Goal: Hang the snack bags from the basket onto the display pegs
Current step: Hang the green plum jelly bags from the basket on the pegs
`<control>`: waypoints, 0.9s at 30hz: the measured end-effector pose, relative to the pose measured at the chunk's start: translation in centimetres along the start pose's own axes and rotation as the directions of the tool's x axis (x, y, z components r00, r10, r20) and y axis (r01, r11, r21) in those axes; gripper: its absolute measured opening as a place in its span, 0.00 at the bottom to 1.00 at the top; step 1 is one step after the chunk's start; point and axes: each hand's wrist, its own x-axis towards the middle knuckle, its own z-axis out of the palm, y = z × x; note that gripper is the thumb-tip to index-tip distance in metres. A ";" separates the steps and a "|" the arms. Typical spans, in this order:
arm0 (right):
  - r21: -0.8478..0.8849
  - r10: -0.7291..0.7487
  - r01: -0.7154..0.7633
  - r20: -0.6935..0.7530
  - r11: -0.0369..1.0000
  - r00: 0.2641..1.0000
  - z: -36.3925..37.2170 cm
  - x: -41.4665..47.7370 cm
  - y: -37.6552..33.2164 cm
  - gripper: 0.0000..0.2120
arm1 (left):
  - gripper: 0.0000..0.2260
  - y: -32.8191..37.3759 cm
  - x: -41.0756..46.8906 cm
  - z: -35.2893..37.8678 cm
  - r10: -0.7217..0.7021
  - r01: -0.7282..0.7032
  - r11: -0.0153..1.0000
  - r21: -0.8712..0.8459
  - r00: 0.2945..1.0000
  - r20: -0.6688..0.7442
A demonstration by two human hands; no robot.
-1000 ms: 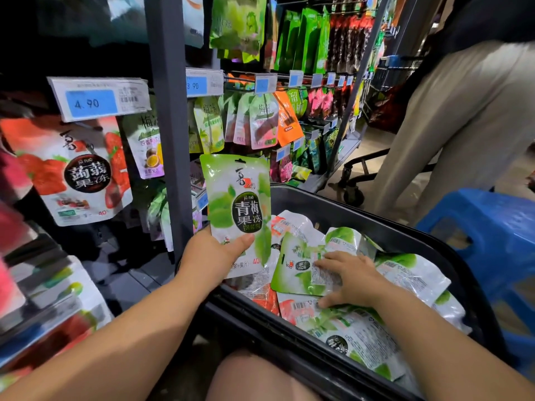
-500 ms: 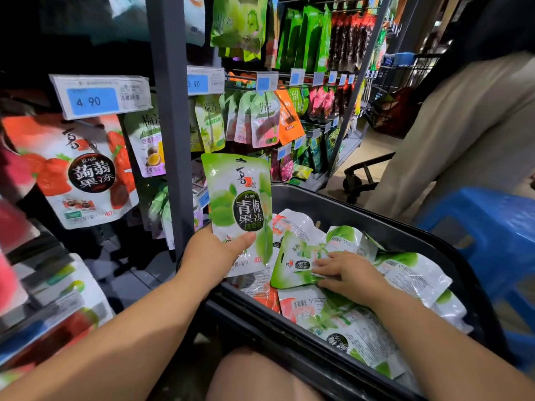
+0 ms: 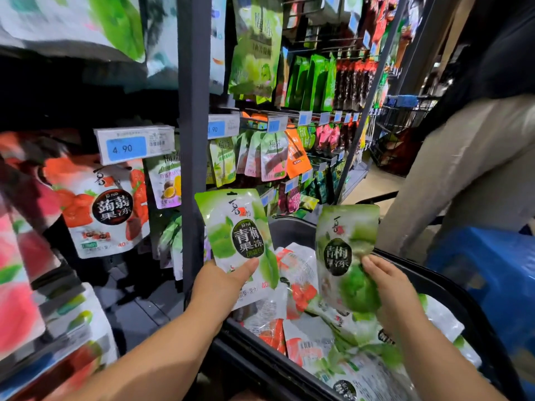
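Note:
My left hand [image 3: 217,287] grips a green plum-jelly snack bag [image 3: 236,235] by its lower edge, upright, in front of the grey shelf post. My right hand [image 3: 388,285] holds a second green snack bag [image 3: 344,250] upright above the black basket [image 3: 260,360], fingers curled round its right side. The basket below holds several more green and red snack bags [image 3: 307,337]. Display pegs [image 3: 254,120] with price tags carry hanging bags behind the post.
A grey upright post [image 3: 194,140] divides the shelving. Red jelly bags [image 3: 107,209] hang at the left under a 4.90 price tag [image 3: 130,146]. A person in beige trousers [image 3: 451,180] stands at the right by a blue stool [image 3: 486,264].
My right hand has lifted a green bag out of the basket and holds it upright. The left hand has kept its bag in place. The view tilted up slightly.

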 end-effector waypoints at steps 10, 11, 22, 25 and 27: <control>0.419 0.173 -0.324 0.359 0.848 0.917 5.5 -2.9 -2.9 0.14 | 0.07 1.9 -1.6 0.2 -0.010 0.013 0.999 -0.053 0.998 0.064; 0.417 0.191 -0.353 0.383 0.838 0.904 6.0 -2.9 -3.0 0.26 | 0.08 2.2 -1.8 -0.3 -0.019 0.024 0.998 -0.060 0.996 0.086; 0.263 0.188 -0.340 0.469 0.903 0.863 11.2 -5.2 -5.3 0.18 | 0.06 5.2 -4.9 -3.9 -0.028 0.049 0.991 -0.125 0.987 0.159; 0.221 0.157 -0.311 0.523 0.924 0.838 12.4 -5.9 -6.2 0.18 | 0.25 5.6 -5.3 -4.2 0.011 0.046 0.969 -0.241 0.973 0.230; 0.181 0.111 -0.254 0.564 0.950 0.819 13.1 -6.6 -7.7 0.15 | 0.28 5.8 -5.3 -4.5 0.028 0.029 0.955 -0.295 0.982 0.187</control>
